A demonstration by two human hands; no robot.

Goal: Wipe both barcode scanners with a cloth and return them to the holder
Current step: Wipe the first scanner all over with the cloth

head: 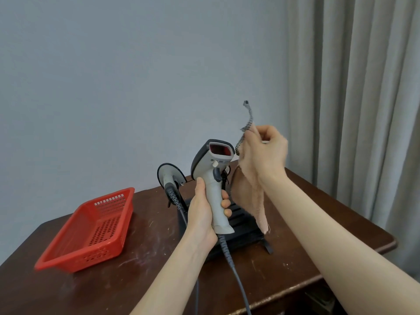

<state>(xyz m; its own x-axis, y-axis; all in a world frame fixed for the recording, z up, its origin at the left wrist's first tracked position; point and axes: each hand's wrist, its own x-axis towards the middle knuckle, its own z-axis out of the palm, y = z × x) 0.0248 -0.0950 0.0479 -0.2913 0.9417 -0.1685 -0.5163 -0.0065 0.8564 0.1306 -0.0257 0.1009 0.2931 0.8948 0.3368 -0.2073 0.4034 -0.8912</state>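
So the left hand has the scanner by its grip, fingers wrapped right round, head up and the red window facing the person. It's lifted above the black holder on the tabletop. The right hand is curled tight on a bunched bit of the pinkish cloth, just beside the scanner's head. Most of the cloth dangles down loose, and a striped edge pokes up out of the fist.

Looks like the wipe on this one is only starting. Honestly, the person would do better to gather that loose tail into the palm first, otherwise it flaps around and can snag the trigger or the cable. Then go over the window gently, round the hood, and down the grip, shifting the left hand so the covered part gets done too. Best to leave the cable some slack so it doesn't tug.

The second scanner stands at the holder's left side, untouched as far as anyone can tell. The red basket sits well off to the left.
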